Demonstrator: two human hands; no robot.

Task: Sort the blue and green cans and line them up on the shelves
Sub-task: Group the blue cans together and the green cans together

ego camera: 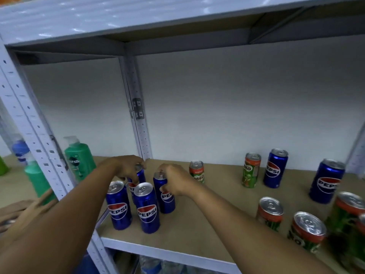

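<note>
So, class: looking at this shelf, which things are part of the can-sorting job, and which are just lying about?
Part of the job:
- blue Pepsi cans, four grouped at left, two more at right
- green Milo cans, scattered
- left hand and right hand, each on a blue can

Just lying about:
- green shampoo bottles
- blue bottle

The brown shelf board (197,224) carries upright blue Pepsi cans (147,208) and green Milo cans (250,171).

Dim, bluish light; glare on the upper shelf (83,18); edges warped and blurred.
</note>
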